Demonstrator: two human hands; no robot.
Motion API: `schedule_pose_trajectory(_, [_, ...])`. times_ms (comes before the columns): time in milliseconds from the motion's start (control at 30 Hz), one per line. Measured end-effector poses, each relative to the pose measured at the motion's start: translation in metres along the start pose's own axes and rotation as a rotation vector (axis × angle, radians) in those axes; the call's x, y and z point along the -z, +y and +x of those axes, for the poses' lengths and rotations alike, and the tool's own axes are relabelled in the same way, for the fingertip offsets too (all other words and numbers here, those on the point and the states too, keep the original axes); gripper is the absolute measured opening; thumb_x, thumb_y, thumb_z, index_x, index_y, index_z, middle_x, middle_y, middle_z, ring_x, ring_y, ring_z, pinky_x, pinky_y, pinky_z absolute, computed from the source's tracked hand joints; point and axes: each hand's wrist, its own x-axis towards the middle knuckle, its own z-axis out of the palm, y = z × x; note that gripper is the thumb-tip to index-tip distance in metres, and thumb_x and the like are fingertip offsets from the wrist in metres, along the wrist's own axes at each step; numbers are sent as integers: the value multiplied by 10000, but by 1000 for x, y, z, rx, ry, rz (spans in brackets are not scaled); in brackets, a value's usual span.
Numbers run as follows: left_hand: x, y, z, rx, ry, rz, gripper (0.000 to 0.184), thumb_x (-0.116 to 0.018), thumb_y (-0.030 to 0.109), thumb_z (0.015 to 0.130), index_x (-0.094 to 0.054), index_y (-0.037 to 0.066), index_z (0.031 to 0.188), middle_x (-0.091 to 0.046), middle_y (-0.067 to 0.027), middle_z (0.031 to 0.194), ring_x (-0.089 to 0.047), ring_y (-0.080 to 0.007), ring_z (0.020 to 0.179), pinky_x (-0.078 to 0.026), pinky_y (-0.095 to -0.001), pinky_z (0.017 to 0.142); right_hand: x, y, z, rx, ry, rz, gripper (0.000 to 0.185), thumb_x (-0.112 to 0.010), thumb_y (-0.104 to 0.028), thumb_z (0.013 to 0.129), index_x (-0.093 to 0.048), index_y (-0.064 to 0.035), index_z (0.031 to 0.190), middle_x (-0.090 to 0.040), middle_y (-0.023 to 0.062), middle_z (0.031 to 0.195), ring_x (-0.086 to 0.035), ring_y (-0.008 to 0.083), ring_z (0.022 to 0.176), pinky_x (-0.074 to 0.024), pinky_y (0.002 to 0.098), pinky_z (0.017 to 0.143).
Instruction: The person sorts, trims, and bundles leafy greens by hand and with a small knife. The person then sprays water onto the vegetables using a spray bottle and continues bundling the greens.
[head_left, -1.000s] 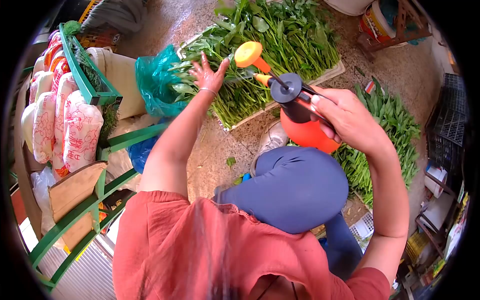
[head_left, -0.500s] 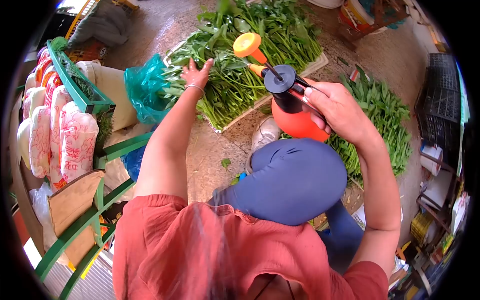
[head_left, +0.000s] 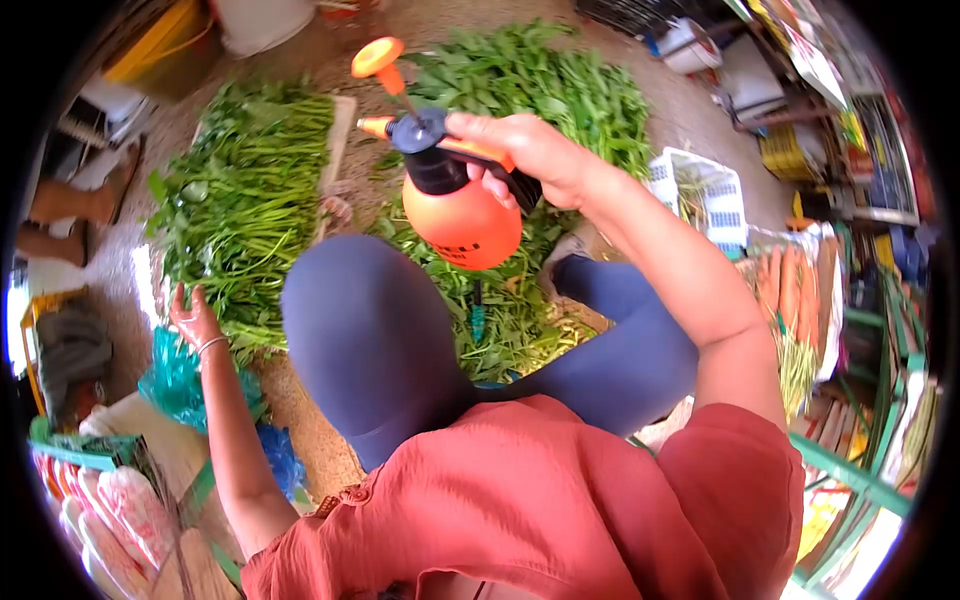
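Observation:
My right hand (head_left: 520,155) is wrapped round the handle of an orange pump spray bottle (head_left: 463,222) with a black neck. Its nozzle points left, and the orange pump knob stands raised on its rod. The bottle is held above loose leafy greens (head_left: 500,325) by my knees. At the left, my left hand (head_left: 195,318) has its fingers spread at the near edge of a big heap of long-stemmed leafy greens (head_left: 250,205). I cannot tell whether it touches the leaves. A crumpled teal plastic bag (head_left: 172,385) lies just below that hand.
A second heap of greens (head_left: 560,90) lies beyond the bottle. To the right are a white plastic basket (head_left: 715,205) and some carrots (head_left: 790,285). Another person's foot (head_left: 115,180) stands at the left. A yellow bucket (head_left: 165,50) is at the far left, and a green frame (head_left: 850,475) at the right.
The view has turned to the right, so the large heap now appears further left. The spray bottle shows more of its orange body. My left hand remains spread beside the greens.

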Motion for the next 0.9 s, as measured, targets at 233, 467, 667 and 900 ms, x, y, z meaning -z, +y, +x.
schedule_pose_trajectory(233, [-18,131,10,-28,-270,-452,302,-600,155,775,-580,57,1060,-596,-31,1007,-524,-125,850,-400,-237,745,79,7,-92,211,320,281,300,-513,-318,849,-552,-25,898,-594,67,690,-548,120,483,-462,235,431])
schedule_pose_trajectory(467, [1,304,-45,-81,-546,-606,278,-569,246,809,-569,135,1064,-564,12,1083,-480,-95,1010,-267,-356,918,132,20,-171,268,561,322,224,-553,-287,814,-562,-63,816,-524,1,599,-485,79,424,-397,190,372])
schedule_pose_trajectory(667, [19,402,-94,-151,-877,-756,357,-453,243,871,-486,49,1168,-489,-113,1226,-437,-222,1163,-235,-417,974,150,96,-216,226,900,233,365,-616,-377,771,-568,-16,789,-518,19,573,-464,71,426,-382,207,391])
schedule_pose_trajectory(900, [3,435,-124,-318,-1201,-693,328,-472,242,865,-509,56,1132,-499,-133,1207,-458,-249,1144,-263,-382,966,107,210,-259,58,979,381,383,-644,-375,728,-565,-6,664,-500,30,509,-462,108,425,-353,223,408])
